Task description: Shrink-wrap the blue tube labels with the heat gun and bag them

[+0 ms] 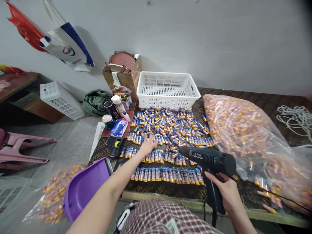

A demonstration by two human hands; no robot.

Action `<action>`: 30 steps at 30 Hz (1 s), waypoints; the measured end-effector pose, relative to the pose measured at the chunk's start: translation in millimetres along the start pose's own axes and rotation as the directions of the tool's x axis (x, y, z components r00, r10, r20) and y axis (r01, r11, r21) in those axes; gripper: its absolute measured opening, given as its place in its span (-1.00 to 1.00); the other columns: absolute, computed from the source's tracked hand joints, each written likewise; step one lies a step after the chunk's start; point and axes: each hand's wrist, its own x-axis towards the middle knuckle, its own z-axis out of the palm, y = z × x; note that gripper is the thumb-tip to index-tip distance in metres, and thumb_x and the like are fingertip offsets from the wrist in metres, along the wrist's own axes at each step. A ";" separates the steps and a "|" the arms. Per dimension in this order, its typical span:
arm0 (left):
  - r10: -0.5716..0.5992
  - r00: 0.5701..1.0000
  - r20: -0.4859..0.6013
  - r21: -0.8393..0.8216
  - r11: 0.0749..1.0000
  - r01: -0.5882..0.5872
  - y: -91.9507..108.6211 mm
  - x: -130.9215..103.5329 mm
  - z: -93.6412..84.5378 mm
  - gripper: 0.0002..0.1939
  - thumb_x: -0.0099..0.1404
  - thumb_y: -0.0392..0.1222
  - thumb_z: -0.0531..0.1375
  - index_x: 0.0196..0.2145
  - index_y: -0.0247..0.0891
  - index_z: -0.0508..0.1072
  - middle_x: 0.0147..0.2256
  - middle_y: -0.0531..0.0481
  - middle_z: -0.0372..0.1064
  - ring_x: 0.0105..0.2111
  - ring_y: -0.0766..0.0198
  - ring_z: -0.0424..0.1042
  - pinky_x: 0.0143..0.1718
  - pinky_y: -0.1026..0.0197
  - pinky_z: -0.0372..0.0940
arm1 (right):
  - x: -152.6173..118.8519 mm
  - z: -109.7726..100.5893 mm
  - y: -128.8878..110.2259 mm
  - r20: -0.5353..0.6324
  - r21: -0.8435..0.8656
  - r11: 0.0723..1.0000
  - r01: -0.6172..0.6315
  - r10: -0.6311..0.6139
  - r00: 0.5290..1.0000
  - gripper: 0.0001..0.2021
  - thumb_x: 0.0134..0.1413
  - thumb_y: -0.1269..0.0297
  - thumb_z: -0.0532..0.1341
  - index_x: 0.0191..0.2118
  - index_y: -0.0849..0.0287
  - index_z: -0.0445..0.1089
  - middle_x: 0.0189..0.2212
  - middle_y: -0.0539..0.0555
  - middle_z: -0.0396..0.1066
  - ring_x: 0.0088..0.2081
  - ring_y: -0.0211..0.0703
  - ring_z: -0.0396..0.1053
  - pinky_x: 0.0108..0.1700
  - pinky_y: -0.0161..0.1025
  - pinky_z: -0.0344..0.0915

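Right hand (229, 191) grips heat gun (209, 158) — left hand (148, 145), hold unclear, touches blue-yellow tubes (157, 174).

Crate (167, 102) behind tubes (170, 126) (bag (270, 143) right).

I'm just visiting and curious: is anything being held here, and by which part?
The right grip holds a black heat gun by its handle. The left grip is at the small labelled tubes; whether it holds one cannot be told.
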 end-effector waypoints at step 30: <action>-0.774 0.628 -0.084 -0.313 0.618 0.721 -42.6 -193.5 -3.3 -0.67 0.19 -0.13 0.04 -0.14 -0.29 0.44 0.01 -0.22 0.28 0.06 0.05 0.22 0.04 -0.01 0.16 | -0.7 58.2 4.4 0.394 -0.229 0.963 0.141 -0.041 0.918 -0.60 -0.31 0.11 0.37 -0.32 0.31 0.48 -0.33 0.19 0.53 -0.27 0.06 0.45 -0.25 -0.18 0.35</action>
